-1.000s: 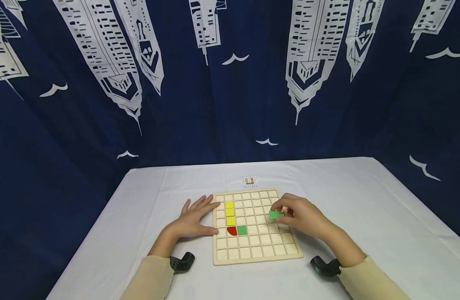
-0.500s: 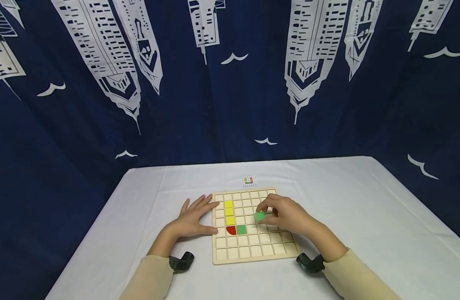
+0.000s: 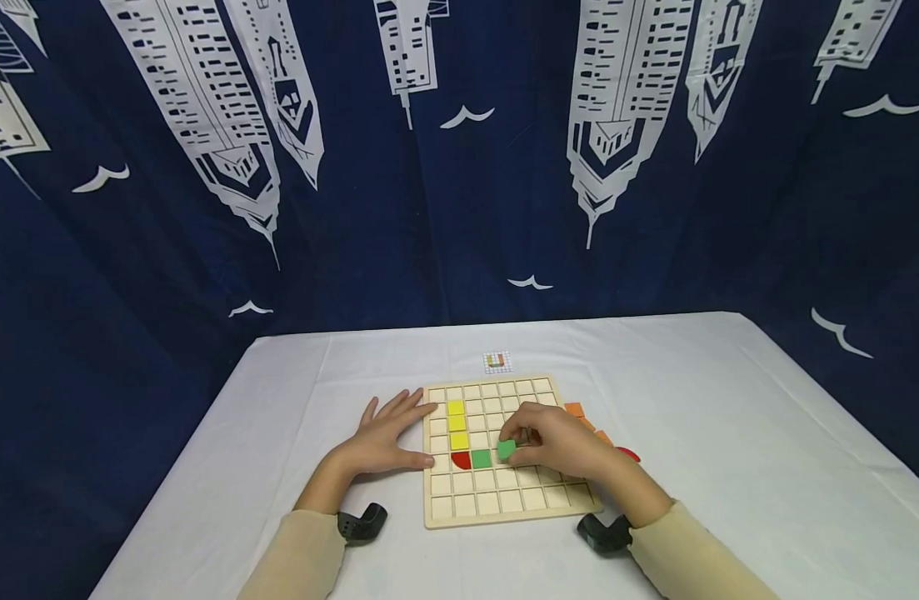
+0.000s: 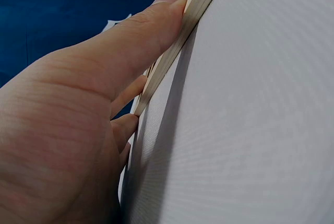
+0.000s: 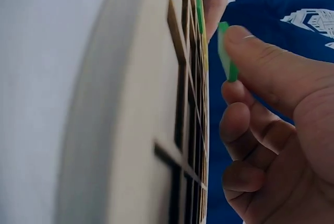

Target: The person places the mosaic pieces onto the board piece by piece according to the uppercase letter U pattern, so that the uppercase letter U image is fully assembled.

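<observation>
Nearest to me, my two sleeves come in from the bottom edge, each with a dark wrist camera beside it. Then comes the wooden grid board, lying flat on the counter with its white cloth. My left hand lies flat on the cloth, fingers straight and spread; the thumb and fingertips press against the left edge of the board, and it holds nothing. My right hand is over the middle of the board, and its grip is closed on a green square tile, pinched between thumb and fingers. In the right wrist view this tile is tilted and a little above the board, not yet lying in a cell.

Just left of it, another green tile sits in its cell, and next to that a red quarter-circle piece. Above the red piece, three yellow tiles stand in one column. My right hand covers some cells, so I cannot tell what lies under it.

Right of the board, partly behind my hand, some loose orange pieces and one red piece lie on the cloth. Beyond the far edge is a small pattern card; its print is too small to read. Farthest is a dark blue curtain with white skyscrapers and birds printed on it.
</observation>
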### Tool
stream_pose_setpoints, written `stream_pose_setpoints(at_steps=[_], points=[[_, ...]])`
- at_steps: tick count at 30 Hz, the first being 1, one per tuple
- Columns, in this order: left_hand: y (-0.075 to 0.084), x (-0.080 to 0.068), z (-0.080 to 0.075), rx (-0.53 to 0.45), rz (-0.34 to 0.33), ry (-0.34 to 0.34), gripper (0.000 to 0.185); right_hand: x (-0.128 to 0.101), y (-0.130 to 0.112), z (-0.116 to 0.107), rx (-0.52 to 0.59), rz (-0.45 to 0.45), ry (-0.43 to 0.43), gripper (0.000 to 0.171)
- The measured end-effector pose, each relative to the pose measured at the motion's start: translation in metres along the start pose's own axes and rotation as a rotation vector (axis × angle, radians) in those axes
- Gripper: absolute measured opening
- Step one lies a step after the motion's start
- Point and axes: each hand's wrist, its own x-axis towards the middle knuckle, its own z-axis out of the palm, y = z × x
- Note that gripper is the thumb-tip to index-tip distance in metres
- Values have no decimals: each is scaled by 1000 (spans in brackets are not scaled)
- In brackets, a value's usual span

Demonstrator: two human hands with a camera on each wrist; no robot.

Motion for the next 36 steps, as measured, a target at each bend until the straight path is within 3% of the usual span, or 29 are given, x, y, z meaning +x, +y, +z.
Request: stream_pose_setpoints(at_steps=[14,28,36], points=[[0,-2,0,-3,-3,1,88,1,7,13,30,-31,-22,21],[0,-2,0,0,-1,5,88,1,4,15,1,29,-34,22],[0,-1,0,-4,5,9,88,2,6,14,6,-24,-28,22]])
